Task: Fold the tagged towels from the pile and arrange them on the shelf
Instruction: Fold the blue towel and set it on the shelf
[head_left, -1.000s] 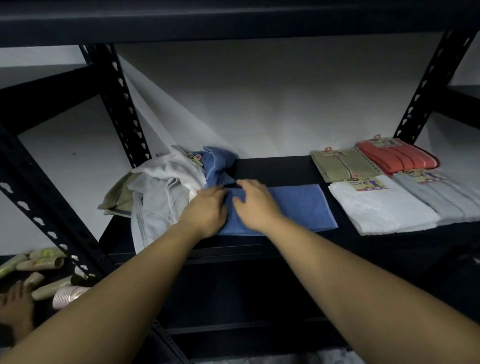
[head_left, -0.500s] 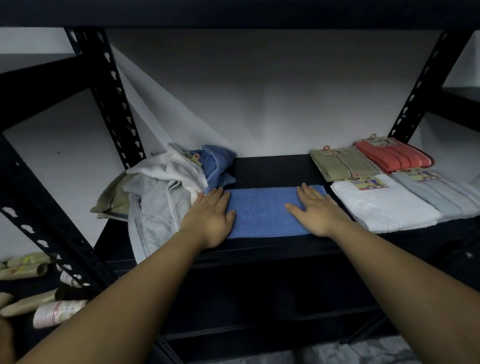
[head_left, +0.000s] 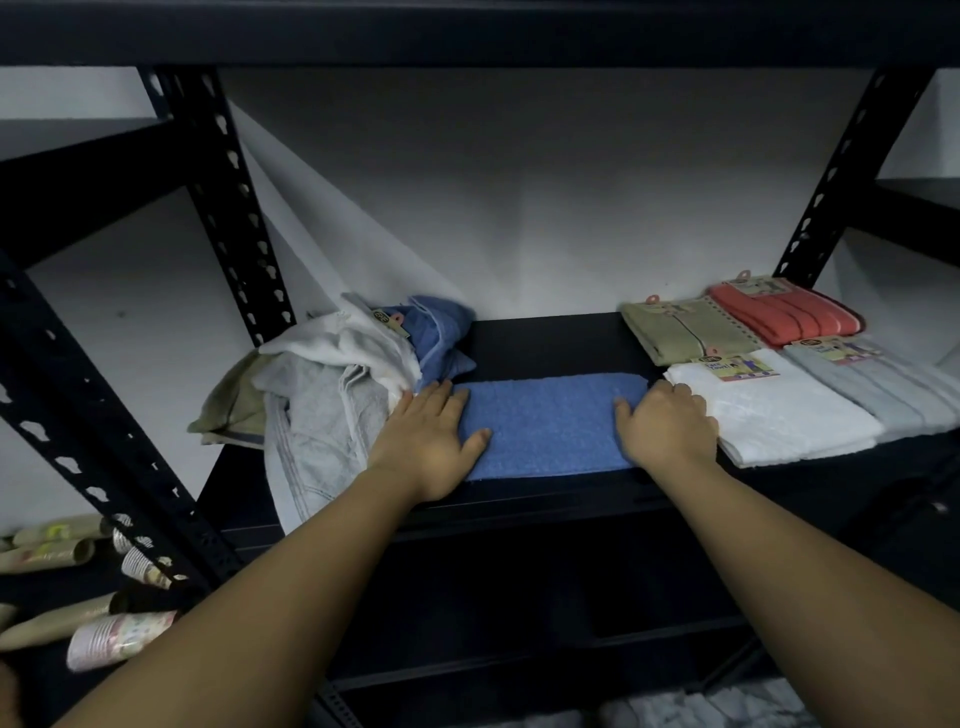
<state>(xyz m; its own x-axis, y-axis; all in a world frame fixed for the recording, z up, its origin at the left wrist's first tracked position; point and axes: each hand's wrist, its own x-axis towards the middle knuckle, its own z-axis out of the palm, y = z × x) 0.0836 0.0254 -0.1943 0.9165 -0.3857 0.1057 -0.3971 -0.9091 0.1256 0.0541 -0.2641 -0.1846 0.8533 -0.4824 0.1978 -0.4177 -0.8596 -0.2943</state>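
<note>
Blue towel (head_left: 545, 421), folded into a strip, lies flat at the shelf (head_left: 545, 343) front, between the unfolded pile (head_left: 332, 384) and the white folded towel (head_left: 769, 410). Risk: sliding it right may ruck its layers or nudge that white neighbour. Left hand (head_left: 431, 441) presses flat, fingers straight, on its left end; right hand (head_left: 667, 426) rests on the right end, fingers bent over the edge, both forearms extended.
</note>
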